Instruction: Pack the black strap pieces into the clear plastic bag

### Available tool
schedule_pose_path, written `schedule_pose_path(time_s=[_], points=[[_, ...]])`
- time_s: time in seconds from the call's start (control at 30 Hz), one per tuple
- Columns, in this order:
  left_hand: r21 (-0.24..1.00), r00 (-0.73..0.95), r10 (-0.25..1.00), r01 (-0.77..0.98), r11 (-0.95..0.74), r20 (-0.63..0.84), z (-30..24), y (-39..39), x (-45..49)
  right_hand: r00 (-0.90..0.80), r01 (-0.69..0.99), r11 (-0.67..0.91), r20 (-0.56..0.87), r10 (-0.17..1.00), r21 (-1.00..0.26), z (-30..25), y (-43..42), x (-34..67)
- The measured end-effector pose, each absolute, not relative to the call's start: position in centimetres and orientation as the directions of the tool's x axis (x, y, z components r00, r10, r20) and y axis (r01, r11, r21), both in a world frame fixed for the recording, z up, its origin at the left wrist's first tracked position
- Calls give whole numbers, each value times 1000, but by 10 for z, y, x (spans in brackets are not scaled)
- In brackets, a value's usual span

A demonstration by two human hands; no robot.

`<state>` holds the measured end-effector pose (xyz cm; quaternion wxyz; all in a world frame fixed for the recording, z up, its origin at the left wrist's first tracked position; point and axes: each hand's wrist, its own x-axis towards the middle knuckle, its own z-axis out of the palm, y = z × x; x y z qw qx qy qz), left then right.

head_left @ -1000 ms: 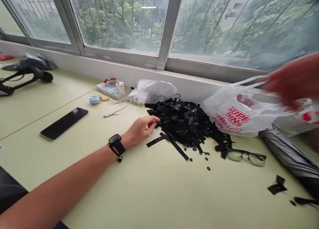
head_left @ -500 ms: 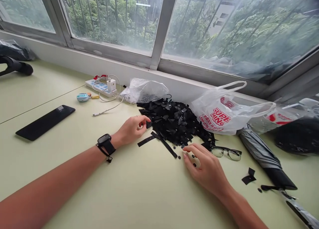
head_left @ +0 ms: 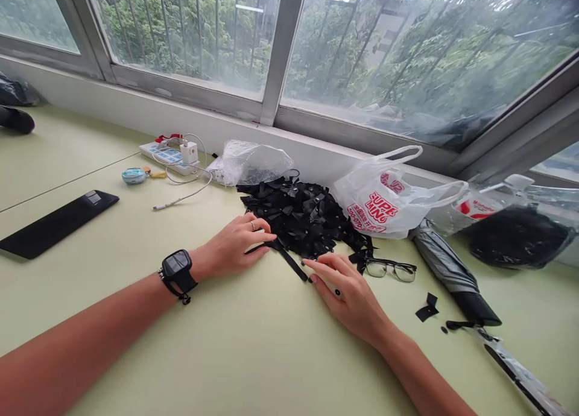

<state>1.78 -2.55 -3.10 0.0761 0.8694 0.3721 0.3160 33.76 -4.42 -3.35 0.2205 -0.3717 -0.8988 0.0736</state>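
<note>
A heap of black strips and small black rings lies on the pale green table below the window. My left hand, with a black watch on the wrist, rests at the heap's near left edge. Its thumb and fingers are closed on a black strip. My right hand lies flat on the table at the heap's near edge, fingers stretched out toward the left, holding nothing. A long black strip lies between the two hands.
Glasses lie right of my right hand, with a folded grey umbrella and loose black scraps beyond. A white bag with red print, a clear bag, a power strip and a black flat device stand around.
My right hand came down from the white bag to the table and slid left to the heap. My left hand drew a strip out of the heap's edge. The view shifted right.
</note>
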Motion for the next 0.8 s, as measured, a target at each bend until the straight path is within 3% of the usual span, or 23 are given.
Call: schedule_pose_path(time_s=[0.07, 0.33, 0.57, 0.8], points=[[346, 550, 684, 598, -723, 478, -32, -27, 19, -640, 628, 723, 336, 691, -289, -32, -45, 337], [456, 488, 733, 576, -678, 473, -29, -26, 19, -586, 604, 671, 329, 740, -431, -34, -40, 338], [508, 413, 775, 590, -628, 478, -26, -27, 20, -572, 640, 636, 285, 769, -431, -34, -40, 339], [552, 329, 800, 591, -589, 501, -30, -23, 14, -509, 631, 629, 369, 778, -455, -32, -40, 336]])
